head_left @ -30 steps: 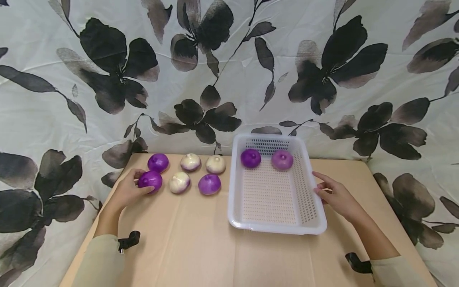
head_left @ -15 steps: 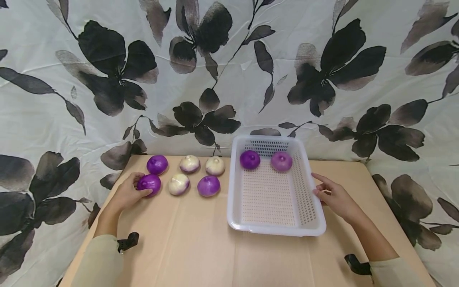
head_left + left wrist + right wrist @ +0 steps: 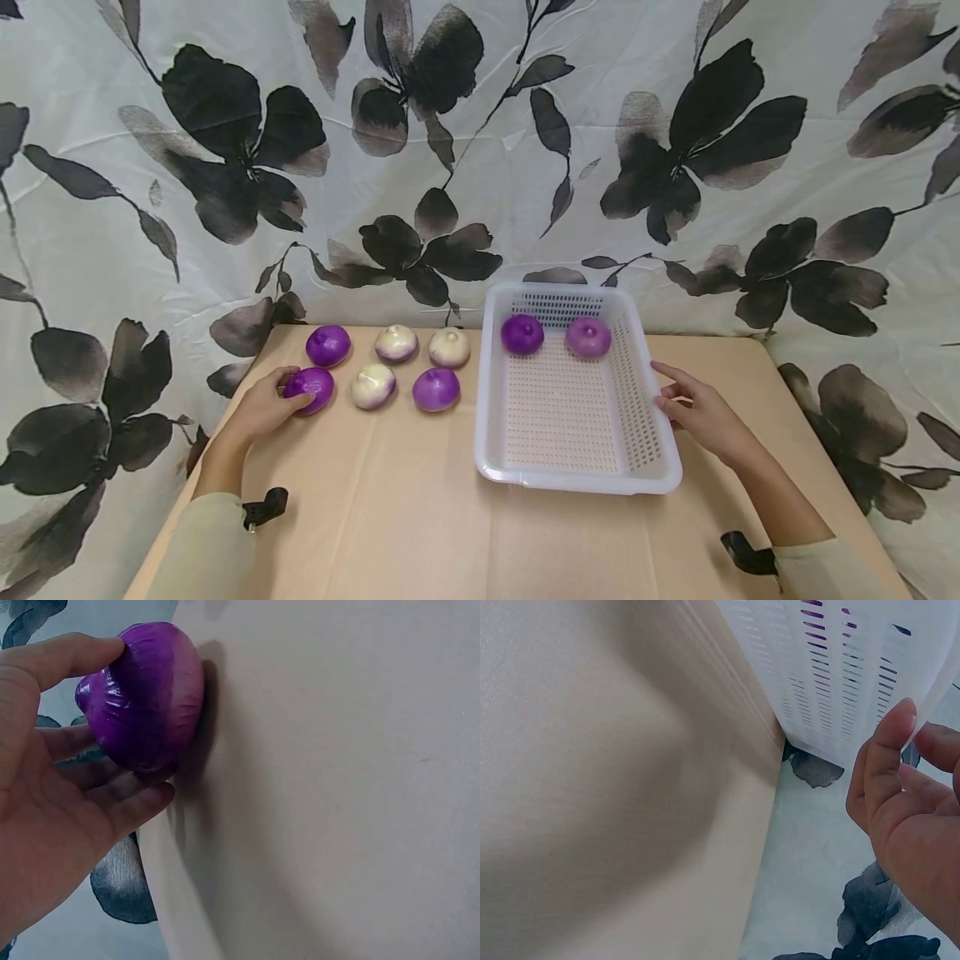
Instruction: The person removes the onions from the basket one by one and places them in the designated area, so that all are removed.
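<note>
Purple onion (image 3: 310, 390) is at the left of the head frame, held by the left hand (image 3: 262, 408), its thumb and fingers parted to the onion's width. Right of centre, the right hand (image 3: 697, 417) pinches the side rim of a white basket (image 3: 577, 481), thumb and fingers nearly together. Two onions (image 3: 522, 334) sit in the basket's upper end; five other onions (image 3: 437, 389) lie on the table (image 3: 405, 500), left of the basket.

Left fingers (image 3: 292, 405) hold purple onion (image 3: 312, 388); right fingers (image 3: 674, 372) touch white basket (image 3: 577, 481).
</note>
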A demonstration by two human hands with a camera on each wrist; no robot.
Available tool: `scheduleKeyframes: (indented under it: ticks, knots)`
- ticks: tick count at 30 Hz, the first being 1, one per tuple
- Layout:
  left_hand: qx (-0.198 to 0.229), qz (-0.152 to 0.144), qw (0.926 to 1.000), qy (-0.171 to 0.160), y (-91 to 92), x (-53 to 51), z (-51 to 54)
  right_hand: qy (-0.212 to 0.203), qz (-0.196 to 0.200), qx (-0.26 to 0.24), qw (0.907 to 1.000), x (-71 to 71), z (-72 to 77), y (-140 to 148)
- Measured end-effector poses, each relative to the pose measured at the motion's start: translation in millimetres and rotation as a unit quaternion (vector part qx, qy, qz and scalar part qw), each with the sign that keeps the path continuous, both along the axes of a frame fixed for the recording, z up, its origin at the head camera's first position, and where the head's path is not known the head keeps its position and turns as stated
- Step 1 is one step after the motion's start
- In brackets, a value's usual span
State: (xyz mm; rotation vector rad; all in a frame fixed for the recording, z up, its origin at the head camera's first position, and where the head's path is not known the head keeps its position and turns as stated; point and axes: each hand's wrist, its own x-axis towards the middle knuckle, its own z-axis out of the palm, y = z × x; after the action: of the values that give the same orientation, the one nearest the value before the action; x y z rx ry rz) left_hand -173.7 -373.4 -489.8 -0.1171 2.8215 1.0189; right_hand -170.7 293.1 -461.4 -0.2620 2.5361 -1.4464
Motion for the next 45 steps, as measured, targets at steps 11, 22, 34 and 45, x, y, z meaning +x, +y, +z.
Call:
scheduleKeyframes:
  ticks: [11, 22, 34, 45]
  knots:
    - [-0.005, 0.01, 0.9998, -0.017, 0.1, 0.6, -1.6, 0.001, 0.001, 0.008, 1.0, -0.7, 0.1, 0]
    - [0.002, 0.017, 0.9997, -0.019, 1.2, 1.8, 0.1, -0.002, -0.001, 0.013, 0.9999, -0.9, 1.9, -2]
    - [0.021, 0.009, 0.9993, 0.03, 3.3, 3.3, 17.2, -0.005, -0.001, 0.015, 0.9999, -1.3, -1.1, -1]
    - [0.022, -0.033, 0.9942, 0.1, 28.9, 6.0, 56.3, 0.0, -0.002, 0.017, 0.9998, -0.6, -3.2, -1]
